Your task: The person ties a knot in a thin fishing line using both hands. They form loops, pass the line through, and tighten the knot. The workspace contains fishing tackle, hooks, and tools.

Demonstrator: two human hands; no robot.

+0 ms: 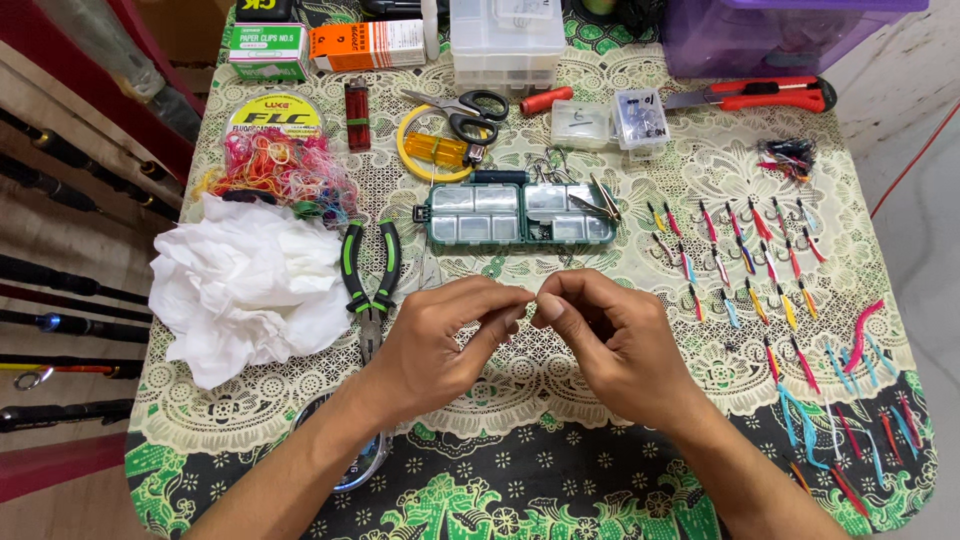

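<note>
My left hand (445, 335) and my right hand (610, 340) meet fingertip to fingertip over the patterned tablecloth (560, 400), just below a small green compartment box (517, 213). Both pinch something tiny between thumb and forefinger; it is too small to make out. Green-handled pliers (370, 280) lie just left of my left hand. Rows of coloured fishing hooks (740, 260) lie to the right of my right hand.
A crumpled white tissue (245, 285) and a heap of coloured rubber bands (280, 170) sit at left. Scissors (465, 115), a red lighter (357, 100), a red utility knife (765, 95), small clear boxes (610, 122) and a purple bin (770, 35) line the far edge. Fishing rods (60, 290) lie off the table's left.
</note>
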